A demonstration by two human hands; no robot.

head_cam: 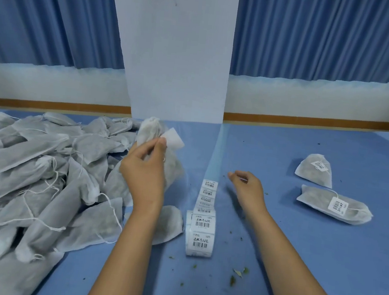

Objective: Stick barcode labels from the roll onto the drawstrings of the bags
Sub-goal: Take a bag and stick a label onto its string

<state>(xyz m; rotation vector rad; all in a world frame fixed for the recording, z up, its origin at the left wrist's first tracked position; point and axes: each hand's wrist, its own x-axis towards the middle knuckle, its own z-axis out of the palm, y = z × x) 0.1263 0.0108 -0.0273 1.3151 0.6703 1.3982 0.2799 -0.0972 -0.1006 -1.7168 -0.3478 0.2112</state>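
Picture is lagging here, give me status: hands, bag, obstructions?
Left hand pinches label at drawstring of raised bag. Right hand free, beside label strip. Nothing blocking the roll.

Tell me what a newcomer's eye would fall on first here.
First, the big pile of grey bags on the left of the blue table. Then the left hand in the middle, holding up one bag and pinching a white label at its top. The roll of barcode labels lies partly unrolled between the arms; two labelled bags rest at right.
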